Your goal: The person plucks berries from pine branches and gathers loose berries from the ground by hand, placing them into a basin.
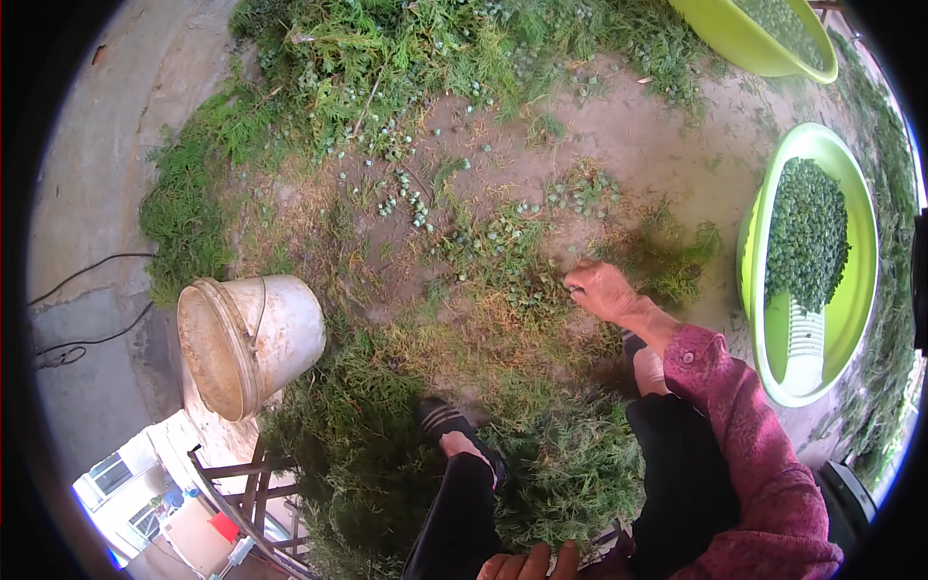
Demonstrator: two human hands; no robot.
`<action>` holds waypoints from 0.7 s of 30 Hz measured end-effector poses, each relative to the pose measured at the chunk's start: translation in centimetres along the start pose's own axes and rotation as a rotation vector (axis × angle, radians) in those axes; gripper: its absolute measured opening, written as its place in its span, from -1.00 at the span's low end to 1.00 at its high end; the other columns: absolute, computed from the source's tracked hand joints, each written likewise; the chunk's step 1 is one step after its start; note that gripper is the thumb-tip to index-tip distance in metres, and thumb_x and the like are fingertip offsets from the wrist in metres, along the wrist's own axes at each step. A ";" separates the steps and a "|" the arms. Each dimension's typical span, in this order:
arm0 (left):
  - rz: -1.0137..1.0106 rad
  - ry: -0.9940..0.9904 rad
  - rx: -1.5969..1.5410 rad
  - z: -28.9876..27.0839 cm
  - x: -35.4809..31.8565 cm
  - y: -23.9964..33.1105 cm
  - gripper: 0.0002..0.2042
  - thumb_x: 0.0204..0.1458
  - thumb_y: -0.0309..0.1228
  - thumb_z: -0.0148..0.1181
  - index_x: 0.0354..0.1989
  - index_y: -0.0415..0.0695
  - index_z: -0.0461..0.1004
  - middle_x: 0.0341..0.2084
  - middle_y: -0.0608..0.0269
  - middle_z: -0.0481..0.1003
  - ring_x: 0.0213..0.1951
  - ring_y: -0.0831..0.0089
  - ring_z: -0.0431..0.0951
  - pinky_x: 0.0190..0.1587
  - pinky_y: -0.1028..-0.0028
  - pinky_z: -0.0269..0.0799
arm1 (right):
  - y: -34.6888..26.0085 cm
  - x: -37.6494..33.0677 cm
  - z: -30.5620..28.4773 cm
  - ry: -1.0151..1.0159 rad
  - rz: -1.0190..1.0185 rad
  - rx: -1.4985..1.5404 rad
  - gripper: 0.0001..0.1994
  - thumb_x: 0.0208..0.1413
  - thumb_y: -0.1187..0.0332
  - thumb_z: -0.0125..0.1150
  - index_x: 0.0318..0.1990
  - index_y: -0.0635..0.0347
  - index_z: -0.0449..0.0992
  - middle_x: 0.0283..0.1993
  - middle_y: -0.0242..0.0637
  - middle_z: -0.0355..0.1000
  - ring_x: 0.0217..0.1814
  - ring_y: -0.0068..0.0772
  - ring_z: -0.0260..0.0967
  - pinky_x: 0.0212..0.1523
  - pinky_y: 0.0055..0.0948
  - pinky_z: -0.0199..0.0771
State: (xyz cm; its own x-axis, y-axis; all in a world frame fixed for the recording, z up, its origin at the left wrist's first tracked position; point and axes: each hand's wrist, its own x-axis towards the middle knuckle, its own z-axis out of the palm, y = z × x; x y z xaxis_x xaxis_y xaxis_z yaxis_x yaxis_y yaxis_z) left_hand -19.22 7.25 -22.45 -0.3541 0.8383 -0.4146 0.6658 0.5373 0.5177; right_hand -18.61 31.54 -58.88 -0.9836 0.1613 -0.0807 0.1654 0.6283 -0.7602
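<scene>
My right hand [601, 290] reaches low over the ground with its fingers closed; what is between the fingertips is too small to make out. Beneath and beside it lie small green cones [503, 246] mixed with bits of evergreen foliage. My left hand [530, 564] shows only partly at the lower edge, its fingers curled and their inner side hidden. Just above it, between my legs, is a bushy heap of evergreen sprigs [570, 474]. To the right stands a green basin [860, 319] with many green cones and a white ridged board inside.
A stained white bucket [290, 324] lies tipped on its side at the left. Cut evergreen branches [387, 58] are piled at the far side. Another green basin [754, 43] is at the far right. Dark cables [92, 338] run across the paving.
</scene>
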 end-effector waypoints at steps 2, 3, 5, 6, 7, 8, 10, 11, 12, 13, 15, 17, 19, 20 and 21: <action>-0.002 0.009 0.002 0.0 -0.2 -0.2 -0.68 -0.23 -0.43 0.16 -0.21 -0.13 0.39 -0.43 0.22 0.39 -0.40 0.35 0.43 -0.29 0.37 0.35 | -0.2 0.0 0.5 0.014 -0.014 -0.042 -0.88 -0.24 0.46 0.17 -0.46 0.23 0.45 -0.49 -0.14 0.38 -0.33 -0.07 0.37 -0.30 -0.21 0.39; -0.002 0.007 0.003 0.0 -0.4 -0.2 -0.67 -0.23 -0.44 0.16 -0.20 -0.14 0.39 -0.42 0.21 0.40 -0.40 0.34 0.44 -0.28 0.36 0.36 | -0.4 -0.1 0.6 0.003 -0.001 -0.050 -0.86 -0.25 0.47 0.18 -0.44 0.24 0.44 -0.46 -0.11 0.39 -0.34 -0.05 0.36 -0.33 -0.19 0.38; 0.011 0.010 -0.003 -0.1 -0.5 -0.3 -0.66 -0.23 -0.44 0.16 -0.18 -0.14 0.38 -0.41 0.20 0.40 -0.40 0.34 0.44 -0.28 0.35 0.36 | 0.1 -0.5 0.1 -0.006 0.018 -0.073 -0.84 -0.26 0.47 0.18 -0.42 0.24 0.44 -0.44 -0.08 0.39 -0.36 -0.03 0.36 -0.35 -0.16 0.37; 0.017 0.021 -0.004 -0.2 -0.6 -0.3 -0.66 -0.22 -0.45 0.16 -0.17 -0.15 0.38 -0.40 0.19 0.41 -0.40 0.33 0.44 -0.27 0.35 0.37 | 0.8 -0.8 0.1 -0.026 0.063 -0.007 -0.85 -0.23 0.46 0.18 -0.41 0.24 0.43 -0.42 -0.10 0.40 -0.36 -0.11 0.37 -0.40 -0.21 0.37; 0.007 0.030 0.001 -0.2 -0.8 -0.3 -0.65 -0.22 -0.46 0.16 -0.16 -0.15 0.38 -0.39 0.18 0.41 -0.40 0.33 0.44 -0.27 0.35 0.37 | 0.9 -0.7 0.3 -0.051 0.099 0.073 -0.85 -0.19 0.45 0.17 -0.39 0.24 0.43 -0.39 -0.13 0.41 -0.37 -0.19 0.38 -0.46 -0.26 0.37; -0.003 0.031 0.005 -0.2 -0.9 -0.2 -0.65 -0.22 -0.46 0.16 -0.16 -0.15 0.38 -0.39 0.18 0.41 -0.40 0.33 0.44 -0.27 0.35 0.37 | 1.0 -0.9 0.0 -0.055 0.092 0.080 -0.85 -0.19 0.45 0.17 -0.39 0.24 0.43 -0.39 -0.13 0.41 -0.37 -0.19 0.38 -0.46 -0.26 0.37; 0.031 -0.005 -0.025 1.1 0.2 -1.2 -0.63 -0.22 -0.46 0.16 -0.14 -0.16 0.37 -0.37 0.16 0.42 -0.40 0.32 0.45 -0.26 0.35 0.38 | 2.0 -2.9 -3.3 -0.256 0.658 0.867 -0.86 -0.07 0.38 0.14 -0.34 0.20 0.43 -0.39 -0.28 0.42 -0.38 -0.44 0.39 -0.53 -0.48 0.36; 0.004 0.003 -0.006 0.4 -0.5 -0.7 -0.63 -0.22 -0.46 0.16 -0.14 -0.16 0.37 -0.37 0.16 0.42 -0.40 0.32 0.45 -0.26 0.35 0.38 | 0.8 -2.2 -3.5 -0.276 0.633 0.881 -0.86 -0.07 0.38 0.14 -0.34 0.20 0.43 -0.39 -0.28 0.42 -0.38 -0.44 0.39 -0.53 -0.48 0.36; -0.020 0.015 0.016 -0.1 -1.0 -0.2 -0.62 -0.23 -0.46 0.16 -0.13 -0.16 0.37 -0.36 0.15 0.42 -0.40 0.32 0.45 -0.26 0.35 0.38 | -0.4 -1.5 -3.7 -0.270 0.669 1.062 -0.85 -0.03 0.35 0.11 -0.32 0.19 0.43 -0.41 -0.35 0.41 -0.40 -0.51 0.38 -0.54 -0.56 0.34; -0.006 0.023 0.013 -0.1 -1.0 -0.2 -0.62 -0.23 -0.46 0.16 -0.12 -0.16 0.37 -0.35 0.14 0.42 -0.40 0.32 0.45 -0.26 0.35 0.38 | -0.5 -1.7 -4.7 -0.233 0.733 1.220 -0.85 0.01 0.33 0.09 -0.30 0.18 0.43 -0.43 -0.41 0.40 -0.42 -0.59 0.37 -0.54 -0.63 0.33; 0.012 0.030 -0.002 -0.2 -0.9 -0.2 -0.61 -0.23 -0.46 0.16 -0.12 -0.16 0.37 -0.34 0.14 0.43 -0.40 0.32 0.45 -0.26 0.35 0.38 | -0.8 -1.3 -5.7 -0.198 0.753 1.238 -0.85 0.02 0.34 0.08 -0.27 0.17 0.42 -0.46 -0.39 0.41 -0.48 -0.55 0.36 -0.54 -0.61 0.35; 0.007 0.026 -0.009 0.0 -0.8 -0.4 -0.61 -0.23 -0.46 0.15 -0.11 -0.16 0.37 -0.33 0.13 0.43 -0.40 0.31 0.45 -0.26 0.34 0.38 | 0.3 -0.8 -4.5 -0.228 0.761 1.179 -0.83 0.07 0.45 -0.01 -0.22 0.26 0.45 -0.46 -0.40 0.39 -0.46 -0.61 0.36 -0.54 -0.66 0.34; 0.015 0.022 -0.004 0.1 -0.8 -0.5 -0.61 -0.23 -0.46 0.15 -0.12 -0.16 0.37 -0.32 0.13 0.43 -0.39 0.31 0.45 -0.25 0.34 0.38 | 0.7 -0.5 -4.3 -0.288 0.710 0.840 -0.80 0.06 0.41 0.01 -0.19 0.24 0.47 -0.47 -0.40 0.42 -0.48 -0.60 0.37 -0.52 -0.62 0.37; 0.016 0.024 -0.004 0.1 -0.9 -0.4 -0.61 -0.23 -0.46 0.15 -0.12 -0.16 0.37 -0.32 0.13 0.43 -0.39 0.31 0.45 -0.25 0.34 0.38 | 0.7 -0.4 -4.5 -0.339 0.645 0.500 -0.77 0.05 0.37 0.02 -0.16 0.21 0.49 -0.47 -0.40 0.45 -0.51 -0.58 0.39 -0.50 -0.57 0.40; 0.016 0.019 -0.001 0.0 -0.9 -0.3 -0.61 -0.23 -0.45 0.15 -0.12 -0.16 0.38 -0.32 0.13 0.43 -0.39 0.31 0.45 -0.25 0.33 0.38 | 0.7 -0.6 -4.8 -0.337 0.644 0.499 -0.77 0.05 0.37 0.02 -0.16 0.21 0.49 -0.47 -0.40 0.45 -0.51 -0.58 0.39 -0.50 -0.57 0.40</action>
State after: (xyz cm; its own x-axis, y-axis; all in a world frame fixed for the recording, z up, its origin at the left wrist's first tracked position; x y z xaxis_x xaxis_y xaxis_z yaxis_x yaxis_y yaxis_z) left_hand -19.08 6.34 -22.22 -0.3556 0.8483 -0.3923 0.6707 0.5240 0.5250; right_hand -17.59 35.56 -56.23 -0.6921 0.0868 -0.7165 0.7218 0.0744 -0.6881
